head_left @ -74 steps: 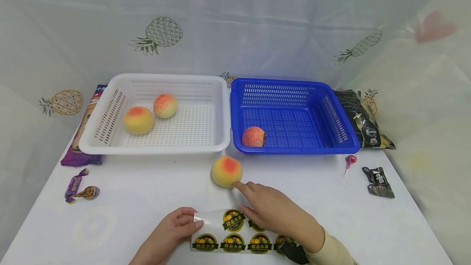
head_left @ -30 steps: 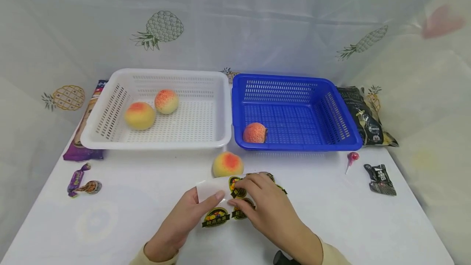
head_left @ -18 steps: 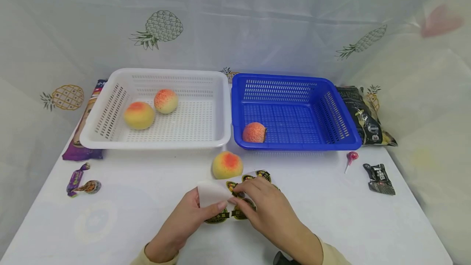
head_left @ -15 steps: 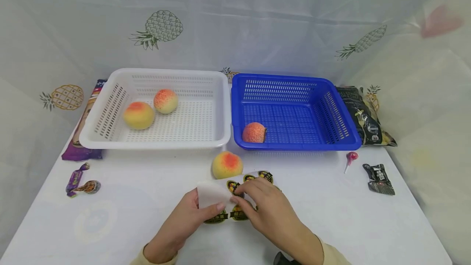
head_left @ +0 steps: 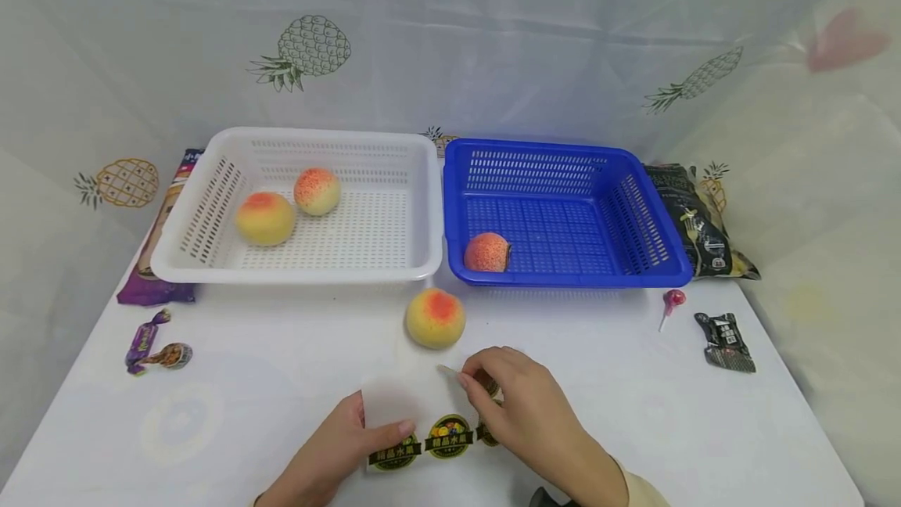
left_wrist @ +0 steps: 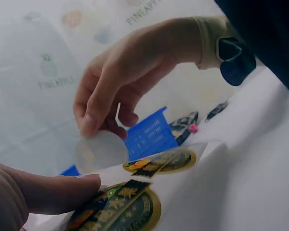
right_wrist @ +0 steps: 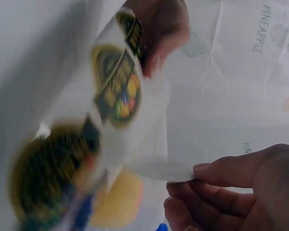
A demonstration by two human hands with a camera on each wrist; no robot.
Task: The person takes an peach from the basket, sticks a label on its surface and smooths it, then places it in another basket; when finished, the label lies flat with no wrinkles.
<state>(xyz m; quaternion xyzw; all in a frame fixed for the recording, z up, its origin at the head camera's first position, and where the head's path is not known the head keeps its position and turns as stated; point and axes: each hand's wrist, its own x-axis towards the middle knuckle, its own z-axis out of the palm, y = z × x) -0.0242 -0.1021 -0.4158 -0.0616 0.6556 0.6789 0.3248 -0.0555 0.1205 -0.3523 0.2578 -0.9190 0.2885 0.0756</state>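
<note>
White sheet of round black-and-gold stickers (head_left: 399,413), held at one end, pale-backed round sticker (left_wrist: 103,152), tilted, pinched beside it

At one bench (head_left: 281,382): two hands (head_left: 338,448) (head_left: 528,409), one sticker sheet (head_left: 449,436), one loose sticker (left_wrist: 103,151), four round fruits (head_left: 435,319), two baskets (head_left: 303,274), two snack bags (head_left: 693,225), two lollipops (head_left: 674,299), two small wrapped treats (head_left: 726,343).

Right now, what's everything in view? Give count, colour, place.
table: one, white, below
backdrop: one, whitish, behind
baskets: two, white left, blue right
peaches: three, yellow-red, two in white basket, one on table
small fruit: one, red, in blue basket
bags: two, purple left, black right
wrapped sweets: two, purple left, black right
lollipops: two, brown left, pink right
sticker sheet: one, white, black-gold labels, front
loose sticker: one, whitish, centre
wrist gadget: one, dark, right wrist
left hand: one, bare, holds sticker sheet
right hand: one, bare, pinches loose sticker
</note>
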